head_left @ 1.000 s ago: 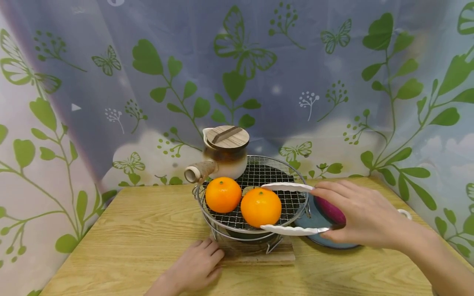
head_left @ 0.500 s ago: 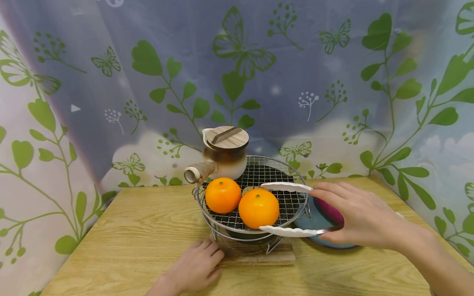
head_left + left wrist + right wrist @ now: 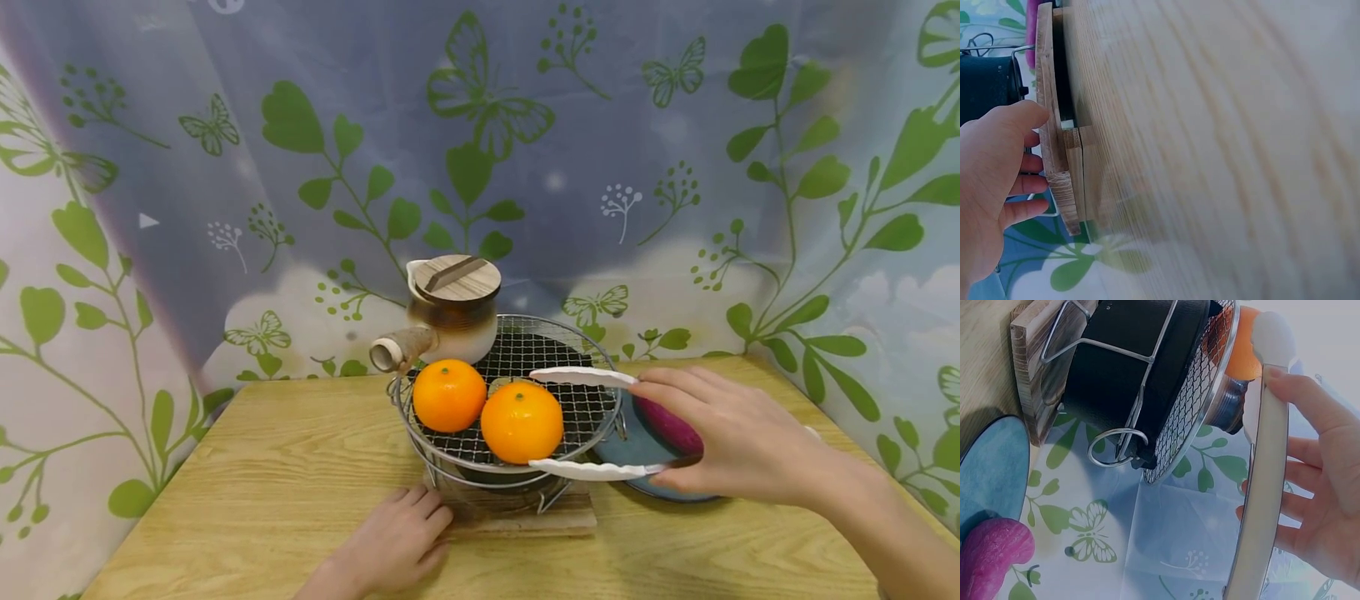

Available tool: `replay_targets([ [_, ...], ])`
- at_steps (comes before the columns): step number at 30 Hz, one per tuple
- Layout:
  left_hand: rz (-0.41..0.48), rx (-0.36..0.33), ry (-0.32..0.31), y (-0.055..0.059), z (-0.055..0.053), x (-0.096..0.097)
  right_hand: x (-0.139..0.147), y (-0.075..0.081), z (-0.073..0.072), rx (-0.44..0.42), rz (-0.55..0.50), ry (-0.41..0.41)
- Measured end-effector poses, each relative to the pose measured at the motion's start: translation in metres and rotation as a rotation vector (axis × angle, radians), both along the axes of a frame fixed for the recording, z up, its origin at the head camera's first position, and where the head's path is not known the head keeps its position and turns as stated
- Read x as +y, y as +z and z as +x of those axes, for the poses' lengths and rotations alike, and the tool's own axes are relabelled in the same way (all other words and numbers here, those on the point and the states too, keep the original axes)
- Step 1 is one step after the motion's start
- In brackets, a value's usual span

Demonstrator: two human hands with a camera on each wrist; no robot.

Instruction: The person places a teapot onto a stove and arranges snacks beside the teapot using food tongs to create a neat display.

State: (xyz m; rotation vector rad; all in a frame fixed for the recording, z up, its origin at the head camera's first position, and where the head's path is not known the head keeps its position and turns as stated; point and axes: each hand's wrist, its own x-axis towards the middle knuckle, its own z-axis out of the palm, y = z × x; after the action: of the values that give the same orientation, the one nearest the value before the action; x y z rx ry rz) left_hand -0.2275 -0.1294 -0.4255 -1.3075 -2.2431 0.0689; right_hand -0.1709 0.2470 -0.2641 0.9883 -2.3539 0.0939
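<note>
Right hand (image 3: pixel 750 433)'s grip pinches white-tipped tongs (image 3: pixel 592 472), thumb on one arm, fingers on other; scalloped tips stand either side of glossy nearer orange (image 3: pixel 521 422), contact hard to judge. Orange sits on woven wire grill (image 3: pixel 517 342), mid-surface, beside second orange (image 3: pixel 449 396); glazed pot (image 3: pixel 459 333) with wood-grained lid (image 3: pixel 461 282) behind. Left hand (image 3: pixel 397 533)'s grip loosely spread, touching rough wooden board (image 3: pixel 525 528) toward surface (image 3: pixel 225 483)'s front edge. Right hand hides tongs' rear end, part of rounded purple thing (image 3: pixel 666 425) on blue plate (image 3: pixel 637 448), right edge.
</note>
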Motion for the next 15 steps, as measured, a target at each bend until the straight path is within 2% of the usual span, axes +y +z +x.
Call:
replay_targets([
  [6, 0.012, -0.002, -0.002, -0.001, 0.000, 0.000, 0.007, 0.000, 0.002, -0.002, -0.024, -0.006],
  [15, 0.012, -0.011, 0.003, -0.002, 0.000, 0.000, 0.021, -0.001, 0.002, 0.071, -0.052, -0.009],
])
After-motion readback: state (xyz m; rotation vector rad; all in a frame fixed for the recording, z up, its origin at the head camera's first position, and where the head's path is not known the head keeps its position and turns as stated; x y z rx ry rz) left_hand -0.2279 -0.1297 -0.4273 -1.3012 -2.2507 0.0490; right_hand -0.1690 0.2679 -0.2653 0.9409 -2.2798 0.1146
